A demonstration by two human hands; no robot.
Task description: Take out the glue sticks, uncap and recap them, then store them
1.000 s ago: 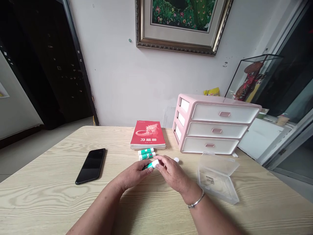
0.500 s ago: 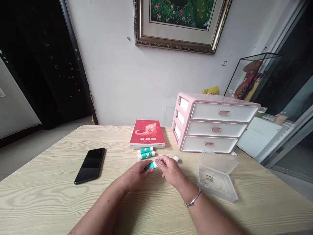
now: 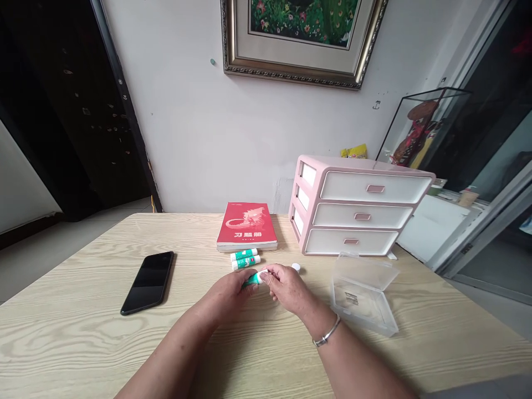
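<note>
Both my hands meet over the middle of the wooden table (image 3: 83,343) around a green and white glue stick (image 3: 254,278). My left hand (image 3: 228,293) is closed round its green body. The fingertips of my right hand (image 3: 286,285) pinch its white end. Two more glue sticks (image 3: 245,259) lie side by side just beyond my hands, in front of a red book (image 3: 247,226). A small white cap (image 3: 296,267) rests on the table just beyond my right hand.
A black phone (image 3: 148,281) lies to the left. A pink three-drawer organizer (image 3: 353,208) stands at the back right, drawers closed. An open clear plastic box (image 3: 364,292) sits right of my hands. A framed picture (image 3: 299,39) hangs on the wall.
My hands stay on the glue stick with hardly any shift; the right fingertips keep pinching its white end. The view has tilted and drifted slightly.
</note>
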